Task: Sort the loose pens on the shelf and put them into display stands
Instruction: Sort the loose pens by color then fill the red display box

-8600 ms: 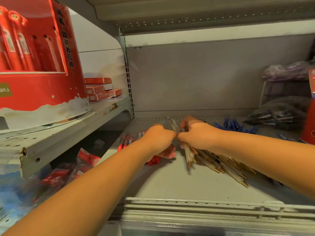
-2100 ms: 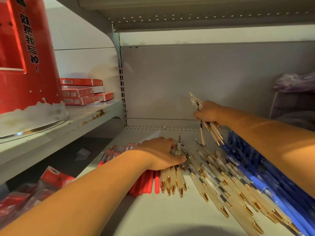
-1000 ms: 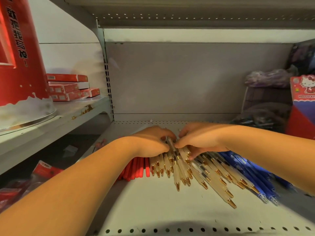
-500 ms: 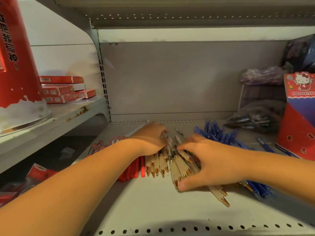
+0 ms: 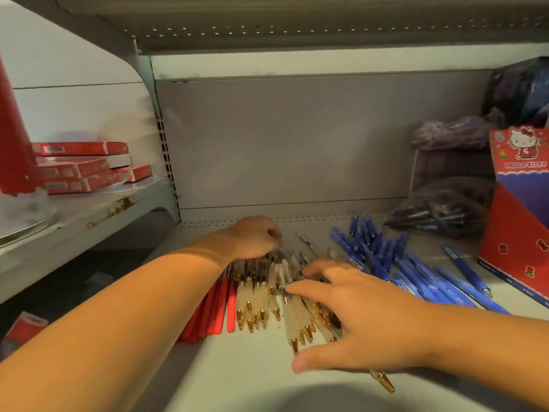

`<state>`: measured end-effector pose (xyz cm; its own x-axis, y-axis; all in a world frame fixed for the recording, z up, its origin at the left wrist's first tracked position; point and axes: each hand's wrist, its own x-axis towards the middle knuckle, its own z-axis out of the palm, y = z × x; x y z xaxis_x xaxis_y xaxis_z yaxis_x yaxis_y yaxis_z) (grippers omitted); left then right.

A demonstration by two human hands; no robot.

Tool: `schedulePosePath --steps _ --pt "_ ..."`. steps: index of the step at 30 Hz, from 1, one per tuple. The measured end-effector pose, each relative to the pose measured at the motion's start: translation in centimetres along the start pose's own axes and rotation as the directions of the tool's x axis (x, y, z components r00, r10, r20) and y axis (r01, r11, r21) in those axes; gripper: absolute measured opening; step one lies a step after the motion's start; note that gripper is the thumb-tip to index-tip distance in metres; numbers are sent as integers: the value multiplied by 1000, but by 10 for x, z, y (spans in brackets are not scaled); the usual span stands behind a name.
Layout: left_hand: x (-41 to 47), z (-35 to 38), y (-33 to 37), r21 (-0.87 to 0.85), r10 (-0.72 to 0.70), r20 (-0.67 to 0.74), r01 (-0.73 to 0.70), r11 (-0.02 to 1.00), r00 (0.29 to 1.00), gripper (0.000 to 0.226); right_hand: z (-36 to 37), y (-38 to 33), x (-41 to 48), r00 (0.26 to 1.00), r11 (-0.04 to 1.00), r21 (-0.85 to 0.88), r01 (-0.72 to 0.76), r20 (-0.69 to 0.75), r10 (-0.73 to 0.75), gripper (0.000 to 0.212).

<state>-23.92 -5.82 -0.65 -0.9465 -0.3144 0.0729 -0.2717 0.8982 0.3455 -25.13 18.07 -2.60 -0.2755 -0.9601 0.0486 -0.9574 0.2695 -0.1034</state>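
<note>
Several clear pens with gold tips (image 5: 258, 298) lie side by side on the grey shelf (image 5: 243, 379), tips toward me. My left hand (image 5: 255, 237) rests, fingers curled, on their far ends. My right hand (image 5: 353, 319) lies flat with spread fingers over the right part of the same pile, and one gold tip (image 5: 384, 382) sticks out under the wrist. Red pens (image 5: 211, 310) lie left of the clear ones. Blue pens (image 5: 416, 269) are scattered to the right. A red Hello Kitty display stand (image 5: 520, 209) is at the far right.
Bagged dark pens (image 5: 439, 212) and a purple bag (image 5: 454, 133) sit at the back right. On the left neighbouring shelf are stacked red boxes (image 5: 80, 168) and a tall red display (image 5: 13, 138). An upper shelf (image 5: 297, 22) hangs overhead.
My right hand slid toward me and now lies flatter over the clear pens. The left hand stays on their far ends. The view shifted slightly left.
</note>
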Motion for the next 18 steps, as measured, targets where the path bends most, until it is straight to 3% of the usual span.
schedulePosePath --steps 3,6,11,18 --pt "3 6 -1 -37 37 -24 -38 999 999 18 2 -1 5 999 1000 22 6 -48 -5 86" --pt "0 9 0 -56 36 -60 -40 998 998 21 0 2 9 998 999 51 17 -60 -14 80" --pt "-7 4 4 -102 -45 -118 33 994 992 46 3 4 16 995 998 59 11 -99 -5 87" --pt "-8 -2 6 -37 -81 -186 75 996 979 35 -9 4 22 1000 997 78 10 -28 -8 92"
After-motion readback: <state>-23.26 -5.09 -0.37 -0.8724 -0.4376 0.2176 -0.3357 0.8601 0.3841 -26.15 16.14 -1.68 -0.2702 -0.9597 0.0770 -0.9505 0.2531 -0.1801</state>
